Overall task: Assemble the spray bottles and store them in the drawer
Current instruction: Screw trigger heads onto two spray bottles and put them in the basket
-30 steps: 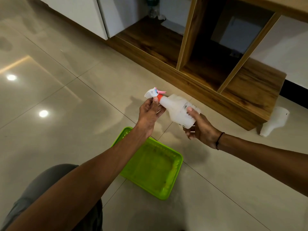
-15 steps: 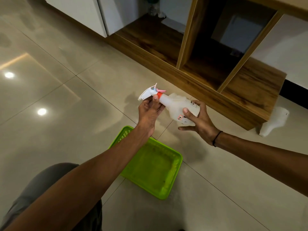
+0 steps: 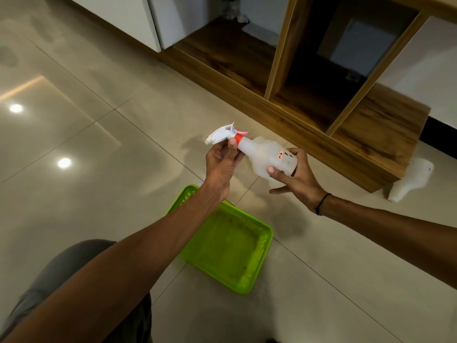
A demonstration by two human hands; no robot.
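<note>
I hold a white translucent spray bottle (image 3: 265,154) sideways above the floor, its base to the right. My right hand (image 3: 295,175) grips the bottle's base end. My left hand (image 3: 221,159) pinches the white spray head (image 3: 220,134) and the orange collar (image 3: 238,137) at the neck. A pink trigger sticks up behind the collar. A second white bottle (image 3: 410,179), with no spray head visible, lies on the floor at the right, next to the wooden cabinet.
A lime green plastic tray (image 3: 230,246) lies on the tiled floor below my hands. A low wooden cabinet (image 3: 309,95) with open compartments runs across the back. White cabinet doors (image 3: 128,18) stand at the upper left. My knee (image 3: 61,276) is at the bottom left.
The bottle has turned in my hands: the spray head's nozzle now points left and a red label faces up. My right hand has shifted its grip toward the base.
</note>
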